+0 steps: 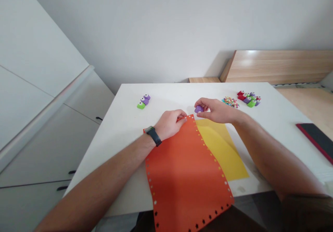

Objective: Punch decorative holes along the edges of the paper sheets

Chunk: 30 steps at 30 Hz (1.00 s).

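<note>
My left hand (172,122), with a dark watch on its wrist, pinches the far edge of an orange paper sheet (187,169). Small cut-out holes run along the sheet's borders, star-shaped on the near edge. The sheet's near end hangs past the table's front edge. Between the fingers of my right hand (214,110) is a small purple craft punch (199,109), just beyond the sheet's far right corner. Underneath the orange sheet, partly covered, lies a yellow sheet (223,145).
Green and purple punches (144,101) sit at the table's far left. A pile of colourful paper bits (230,102) lies behind my right hand, beside several more punches (249,98). A dark, red-edged flat object (316,138) rests at the right. White cabinets (39,128) stand on the left.
</note>
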Available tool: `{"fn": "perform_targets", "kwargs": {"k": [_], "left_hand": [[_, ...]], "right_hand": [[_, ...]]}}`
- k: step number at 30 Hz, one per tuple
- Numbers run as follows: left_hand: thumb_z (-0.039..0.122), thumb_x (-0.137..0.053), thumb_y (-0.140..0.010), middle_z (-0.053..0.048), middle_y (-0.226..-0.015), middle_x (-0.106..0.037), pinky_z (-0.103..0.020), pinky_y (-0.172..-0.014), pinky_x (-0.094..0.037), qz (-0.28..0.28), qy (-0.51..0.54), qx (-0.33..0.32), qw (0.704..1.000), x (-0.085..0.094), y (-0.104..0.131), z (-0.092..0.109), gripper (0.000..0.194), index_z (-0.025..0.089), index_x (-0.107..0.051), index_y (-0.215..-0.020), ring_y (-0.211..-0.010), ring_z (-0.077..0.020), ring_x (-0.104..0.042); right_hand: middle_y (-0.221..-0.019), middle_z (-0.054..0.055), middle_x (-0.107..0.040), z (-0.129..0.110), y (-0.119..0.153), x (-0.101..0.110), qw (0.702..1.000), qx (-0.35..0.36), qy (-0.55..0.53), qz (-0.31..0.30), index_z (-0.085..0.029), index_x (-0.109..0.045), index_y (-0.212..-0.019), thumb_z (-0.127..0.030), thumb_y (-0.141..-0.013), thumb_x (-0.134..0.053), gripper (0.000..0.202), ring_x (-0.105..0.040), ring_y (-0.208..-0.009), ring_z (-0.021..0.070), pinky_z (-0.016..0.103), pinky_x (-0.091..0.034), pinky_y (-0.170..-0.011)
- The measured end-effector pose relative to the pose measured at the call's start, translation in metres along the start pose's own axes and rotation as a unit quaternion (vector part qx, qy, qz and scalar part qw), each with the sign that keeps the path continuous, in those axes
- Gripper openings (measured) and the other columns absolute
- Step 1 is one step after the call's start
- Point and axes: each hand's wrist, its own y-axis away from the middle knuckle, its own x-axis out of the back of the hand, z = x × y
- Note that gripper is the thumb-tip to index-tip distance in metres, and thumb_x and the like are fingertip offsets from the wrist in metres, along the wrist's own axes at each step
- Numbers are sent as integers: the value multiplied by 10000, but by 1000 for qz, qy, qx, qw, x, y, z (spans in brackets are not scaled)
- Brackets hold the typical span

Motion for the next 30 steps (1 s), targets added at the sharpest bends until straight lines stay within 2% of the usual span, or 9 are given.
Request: {"fn": "perform_targets", "kwargs": {"k": [8,14,18,22,27,30], "left_hand": [[355,-571,-938,-28,-968,-774,-275,-790,-523,6,4,-4,1000,0,-2,-3,215,225,-730,-1003,-883,-185,-711],[384,-549,-949,-28,-900,-768,-269,-743,-511,4,-5,-5,1000,-3,-2,-7,248,217,-733,-959,-812,-179,-693],[379,-536,-954,-25,-879,-764,-261,-719,-495,2,-5,-5,1000,-3,-2,-7,257,213,-731,-948,-784,-168,-686],[381,-533,-952,-19,-837,-751,-261,-689,-485,3,-11,-11,1000,-2,-1,-6,260,210,-727,-935,-741,-163,-669],[381,-541,-947,-33,-863,-760,-255,-710,-510,-2,-8,-5,1000,-2,-1,-5,262,204,-733,-945,-769,-169,-682],[375,-546,-944,-36,-868,-764,-255,-719,-520,-7,-6,-2,1000,-2,-2,-4,257,204,-737,-952,-772,-170,-689]], "right_hand": [[-959,37,-719,2,5,-13,999,0,-46,7,-214,-635,-1122,-347,-860,-674,296,-640,-842,186,345,-502,-797],[-954,42,-694,17,8,-35,982,-4,-185,45,-201,-633,-1117,-395,-873,-678,315,-617,-846,177,338,-497,-790],[-934,40,-680,20,6,-43,966,-13,-255,32,-188,-631,-1101,-426,-853,-712,353,-605,-827,167,323,-494,-765],[-952,46,-681,17,7,-44,966,-15,-256,18,-177,-630,-1116,-436,-859,-711,373,-603,-838,165,326,-496,-780],[-985,54,-684,13,9,-39,970,-3,-239,42,-179,-620,-1149,-425,-877,-691,374,-618,-870,173,338,-498,-816],[-967,53,-683,10,10,-35,978,-2,-204,37,-174,-627,-1131,-390,-881,-682,335,-610,-853,171,334,-495,-805]]}}
